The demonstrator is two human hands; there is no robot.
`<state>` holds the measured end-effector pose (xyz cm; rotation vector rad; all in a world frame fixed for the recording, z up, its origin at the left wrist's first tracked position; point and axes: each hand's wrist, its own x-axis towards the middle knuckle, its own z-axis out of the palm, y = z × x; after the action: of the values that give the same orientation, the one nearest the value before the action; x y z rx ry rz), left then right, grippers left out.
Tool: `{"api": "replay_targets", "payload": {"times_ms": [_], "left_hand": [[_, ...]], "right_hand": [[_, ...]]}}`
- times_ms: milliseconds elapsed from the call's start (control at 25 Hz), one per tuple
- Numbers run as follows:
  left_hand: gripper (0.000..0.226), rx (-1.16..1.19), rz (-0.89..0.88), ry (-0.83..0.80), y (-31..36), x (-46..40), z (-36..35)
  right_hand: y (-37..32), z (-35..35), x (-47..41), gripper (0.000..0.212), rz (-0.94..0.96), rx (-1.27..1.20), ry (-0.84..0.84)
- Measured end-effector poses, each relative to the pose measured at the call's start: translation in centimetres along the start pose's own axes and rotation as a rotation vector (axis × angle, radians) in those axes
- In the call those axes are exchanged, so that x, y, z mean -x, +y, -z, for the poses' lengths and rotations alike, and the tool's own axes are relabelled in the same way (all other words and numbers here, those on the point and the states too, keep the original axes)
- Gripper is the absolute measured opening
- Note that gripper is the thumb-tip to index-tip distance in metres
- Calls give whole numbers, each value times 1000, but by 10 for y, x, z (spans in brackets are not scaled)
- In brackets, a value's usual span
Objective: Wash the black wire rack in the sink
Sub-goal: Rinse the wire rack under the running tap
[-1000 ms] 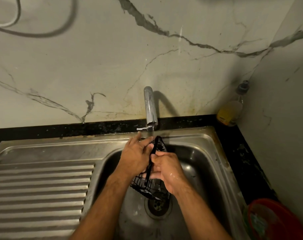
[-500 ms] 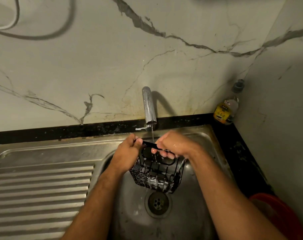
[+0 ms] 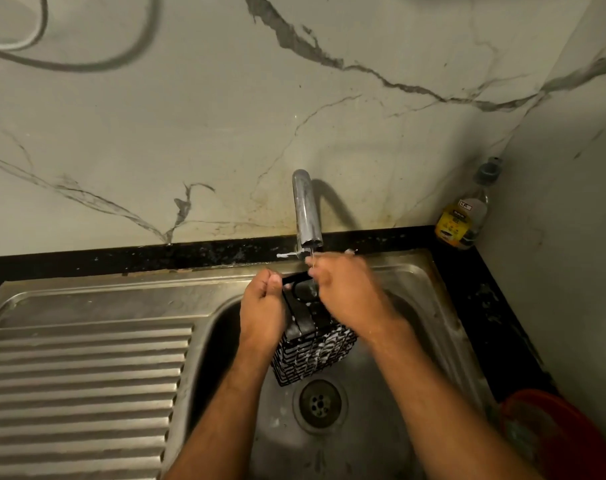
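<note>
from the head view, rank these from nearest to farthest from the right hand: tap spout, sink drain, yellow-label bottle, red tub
1. Tap spout: just above the right hand, nearly touching.
2. Sink drain: below it, in the basin.
3. Yellow-label bottle: back right corner.
4. Red tub: lower right edge.

2 hands [image 3: 263, 306] [image 3: 346, 292] curled, close together
</note>
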<state>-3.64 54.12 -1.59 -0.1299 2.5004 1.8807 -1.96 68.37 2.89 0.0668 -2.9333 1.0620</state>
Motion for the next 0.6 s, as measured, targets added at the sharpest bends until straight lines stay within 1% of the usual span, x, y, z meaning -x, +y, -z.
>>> {"api": "replay_targets", "payload": {"times_ms": [40,80,120,160,240,280,400,440,520,560,600], "left_hand": [[37,-15,17,19,-3,0,0],[36,-12,28,29,-4,1,0],[35,-9,24,43,-4,4,0],[35,-13,4,62,-3,7,-1],[35,-25,-43,98,-1,14,-1],[34,-37,-59,107,-1,15,-1],[31,-39,-62,88,-5,16,0],[31,-25,-54,90,-6,17,0],[32,-14,-44,117,-6,20,-1],[32,-14,-42,127,-6,22,-1],[33,-14,-40,128,-6,23,-1]], "right_hand": [[-6,-11,13,38,94,79,-41],[-8,-19,23,47,147,112,-73],[-2,-24,28,51,159,138,-76],[7,-24,29,53,108,153,-55],[22,-21,28,55,-85,149,-14],[21,-22,29,56,-93,170,-9],[8,-36,34,58,167,272,-27],[12,-33,31,56,184,272,-26],[23,-22,24,53,51,214,14],[25,-18,24,52,30,214,11],[22,-17,26,52,87,234,-14]]}}
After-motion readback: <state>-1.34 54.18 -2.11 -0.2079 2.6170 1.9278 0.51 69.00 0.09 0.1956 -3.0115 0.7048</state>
